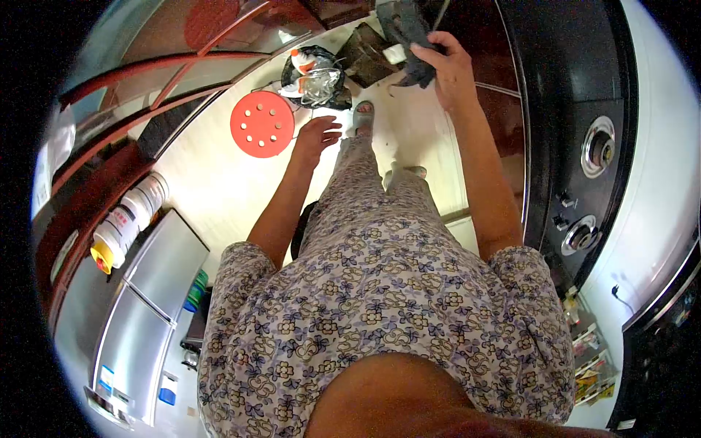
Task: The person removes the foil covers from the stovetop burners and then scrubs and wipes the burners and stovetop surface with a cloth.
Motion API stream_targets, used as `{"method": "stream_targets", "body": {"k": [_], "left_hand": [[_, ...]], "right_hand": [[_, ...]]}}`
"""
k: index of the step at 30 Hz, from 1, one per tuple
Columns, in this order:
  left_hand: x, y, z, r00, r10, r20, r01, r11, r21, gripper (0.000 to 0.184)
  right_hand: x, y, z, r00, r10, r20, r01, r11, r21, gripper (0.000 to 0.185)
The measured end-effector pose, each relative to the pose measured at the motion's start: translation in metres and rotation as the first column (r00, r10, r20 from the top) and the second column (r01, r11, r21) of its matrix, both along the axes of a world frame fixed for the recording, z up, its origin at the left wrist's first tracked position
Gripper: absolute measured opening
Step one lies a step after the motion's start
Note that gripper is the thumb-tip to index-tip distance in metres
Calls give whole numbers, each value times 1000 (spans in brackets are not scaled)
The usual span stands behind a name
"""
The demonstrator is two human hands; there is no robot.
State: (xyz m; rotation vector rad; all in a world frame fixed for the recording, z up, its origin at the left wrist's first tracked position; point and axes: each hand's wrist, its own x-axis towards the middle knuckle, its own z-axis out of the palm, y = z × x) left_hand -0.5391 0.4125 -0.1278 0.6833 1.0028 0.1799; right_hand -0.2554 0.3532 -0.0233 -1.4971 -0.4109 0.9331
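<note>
My right hand [451,67] is raised at the upper right, its fingers closed on a dark grey cloth [405,28] that hangs down in folds. A small white piece [394,54] shows against the cloth; I cannot tell what it is. My left hand [317,139] hangs over the floor with its fingers apart and nothing in them. Nearest to it is a red round stool [262,125] with a ring of holes in its top. Just beyond stands a black plastic bag [339,98] with clear plastic and a white and orange item in it.
A dark mat [369,52] lies on the pale floor [208,164] beyond my feet. Along the right runs a black counter with a gas hob [600,148]. A silver fridge [150,296] stands at the left, with white tubs [120,226] near it. Red-framed glass doors [175,77] curve across the upper left.
</note>
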Motion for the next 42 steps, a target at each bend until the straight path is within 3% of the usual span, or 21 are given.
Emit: {"method": "stream_targets", "body": {"k": [2, 4, 6, 7, 8, 10, 11, 12, 14, 16, 17, 18, 20, 22, 23, 24, 26, 28, 32, 39, 42], "left_hand": [[10, 10, 5, 987, 47, 151, -40, 998, -52, 34], [56, 3, 46, 984, 106, 140, -98, 993, -64, 40], [57, 21, 64, 886, 202, 417, -177, 979, -99, 45], [64, 23, 72, 869, 233, 436, -217, 972, -87, 45], [66, 30, 74, 854, 261, 450, -253, 964, -80, 45], [59, 48, 69, 843, 356, 403, -328, 934, -138, 45], [59, 53, 63, 836, 402, 374, -363, 916, -172, 45], [53, 54, 52, 823, 474, 313, -436, 881, -184, 45], [50, 62, 28, 787, 584, 199, -556, 811, -183, 45], [43, 59, 38, 782, 597, 182, -587, 802, -110, 42], [36, 56, 26, 772, 617, 153, -609, 787, -98, 40], [32, 59, 17, 772, 622, 132, -617, 783, -83, 37], [32, 48, 23, 816, 568, 107, -566, 823, -52, 42], [38, 40, 27, 858, 510, 55, -512, 858, 32, 45], [42, 37, 27, 861, 506, 43, -506, 862, -8, 46], [50, 34, 28, 868, 496, 27, -495, 868, -37, 48], [66, 27, 34, 923, 383, 44, -383, 924, -12, 54], [94, 12, 41, 927, 367, 80, -362, 930, -64, 61], [139, -2, 40, 942, 275, 194, -269, 961, -58, 80], [211, -79, 91, 954, -33, 300, 23, 999, 36, 23], [240, -142, 102, 917, -248, 312, 218, 967, 130, 20]], "right_hand": [[-13, 21, -7, 982, 150, 113, -163, 979, 120, 26], [-24, 22, 27, 963, 191, -192, -167, 977, 135, 25], [-52, 46, 39, 884, 261, -388, -196, 960, 198, 26], [-56, 46, 34, 942, 334, -31, -329, 938, 111, 24], [-62, 51, 25, 953, 293, -82, -282, 951, 126, 24], [-72, 75, 9, 964, 198, -180, -172, 974, 150, 25], [-75, 84, 4, 974, 215, -69, -200, 963, 179, 27], [-79, 91, -6, 952, 304, 42, -303, 953, -13, 28], [-73, 95, 3, 951, 308, -25, -309, 948, -81, 29], [-70, 100, 3, 969, 173, -178, -126, 961, 247, 32], [-61, 103, -18, 981, 188, -43, -188, 982, 17, 32], [-60, 99, -11, 978, 207, -8, -207, 978, -3, 34], [-54, 93, 12, 971, 225, 77, -221, 973, -67, 37], [-49, 98, 2, 934, 32, 357, -54, 997, 53, 37], [-53, 98, -17, 889, 69, 453, -4, 990, -144, 35], [-39, 100, -42, 853, 452, 262, -308, 840, -447, 35], [-48, 89, -41, 902, 240, 358, -157, 957, -245, 32], [-44, 69, -22, 979, 61, 194, -42, 994, -101, 33], [-21, 25, -25, 996, 58, 71, -50, 993, -103, 42], [22, -146, 14, 981, -161, 108, 138, 970, 199, 48], [32, -250, 34, 948, -278, 157, 266, 960, 92, 63]]}}
